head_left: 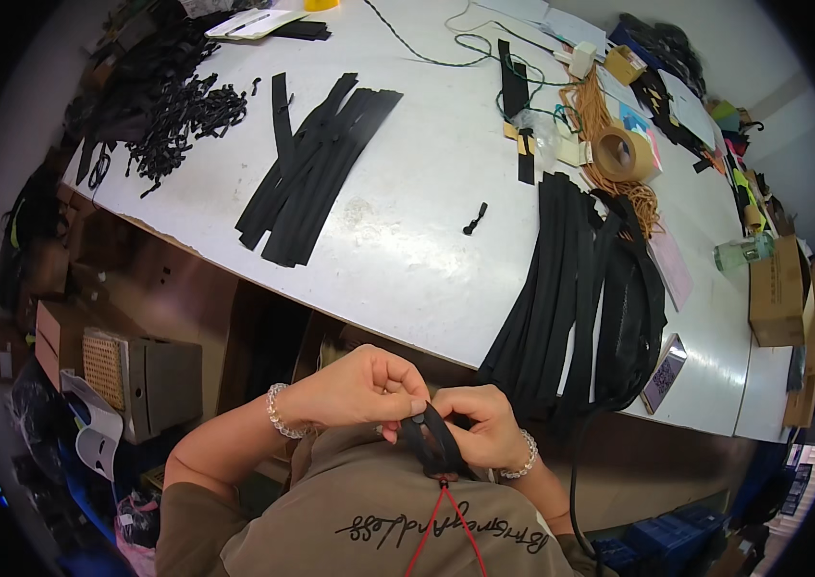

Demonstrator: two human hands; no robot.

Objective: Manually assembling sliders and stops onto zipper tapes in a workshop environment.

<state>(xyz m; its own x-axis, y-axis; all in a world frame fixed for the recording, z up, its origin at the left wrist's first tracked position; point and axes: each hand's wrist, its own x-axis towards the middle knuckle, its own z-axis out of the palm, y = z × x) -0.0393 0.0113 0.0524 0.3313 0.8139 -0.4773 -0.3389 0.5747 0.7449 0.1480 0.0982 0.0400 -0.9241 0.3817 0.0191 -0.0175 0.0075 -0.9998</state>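
Observation:
Close to my chest, both hands hold a black zipper strip [446,444] that is bent into a loop. My left hand [374,389] pinches its upper end between thumb and fingertips. Around the other side of the loop, the fingers of my right hand [486,423] are closed on the strip. What lies between the fingertips is too small to make out. On the table beyond are a stack of flat black zipper strips [316,183] and a longer bundle of black strips [550,288] hanging over the near edge. One small black cord pull [476,218] lies between them.
A heap of small black pulls [186,120] covers the far left of the white table [407,279]. On the right are a brown tape roll [622,154], tan cord [595,101], a black bag [633,308], a phone [664,374] and a greenish bottle [744,252]. Cardboard boxes [777,293] stand beyond.

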